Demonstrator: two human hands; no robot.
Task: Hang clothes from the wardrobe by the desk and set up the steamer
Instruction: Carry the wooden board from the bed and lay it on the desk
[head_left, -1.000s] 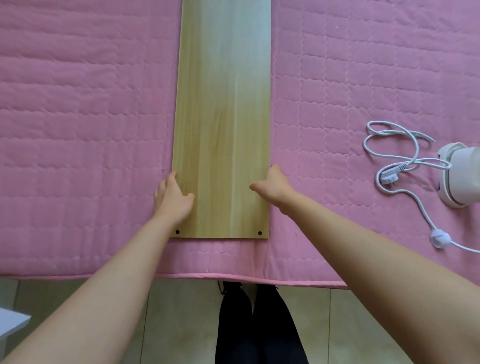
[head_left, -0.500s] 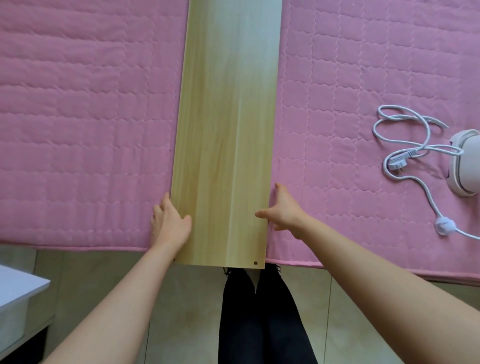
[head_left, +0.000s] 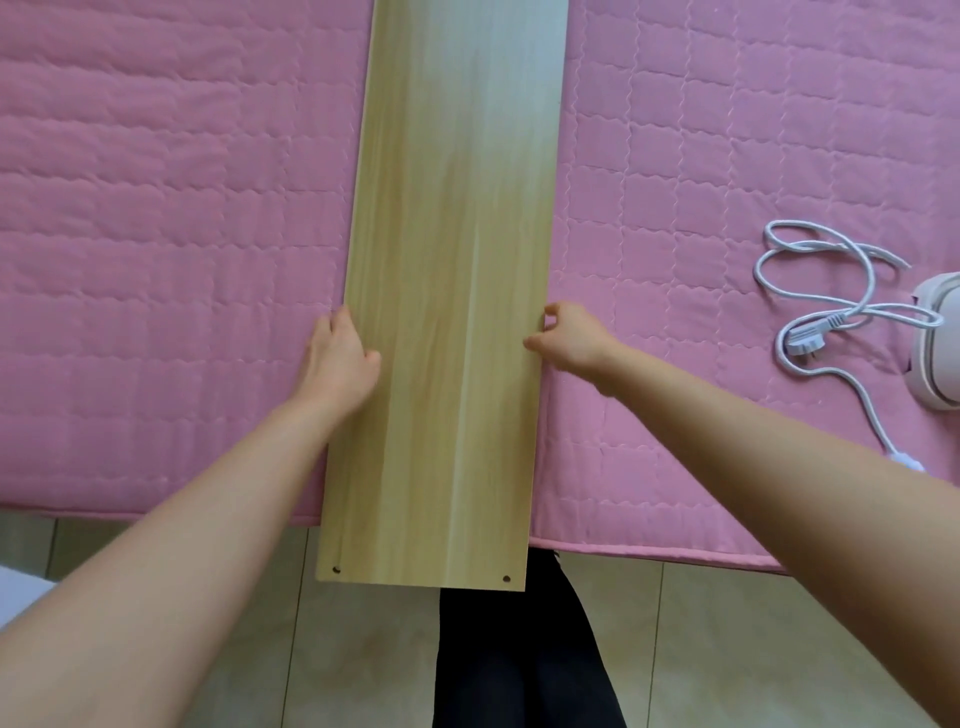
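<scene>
A long pale wooden board lies lengthwise on a pink quilted bed, its near end sticking out past the bed's front edge over the floor. My left hand grips the board's left edge, thumb on top. My right hand pinches the right edge at the same height. A white steamer lies on the bed at the far right, partly cut off by the frame. Its white cord is coiled beside it, the plug lying loose.
Pale floor tiles run along the bed's front edge. My dark-trousered legs stand just below the board's near end. A white corner of some furniture shows at the lower left.
The board has slid toward me: its near end, first fully on the bed, now overhangs the front edge. Both hands stayed on its edges and now sit farther from that end.
</scene>
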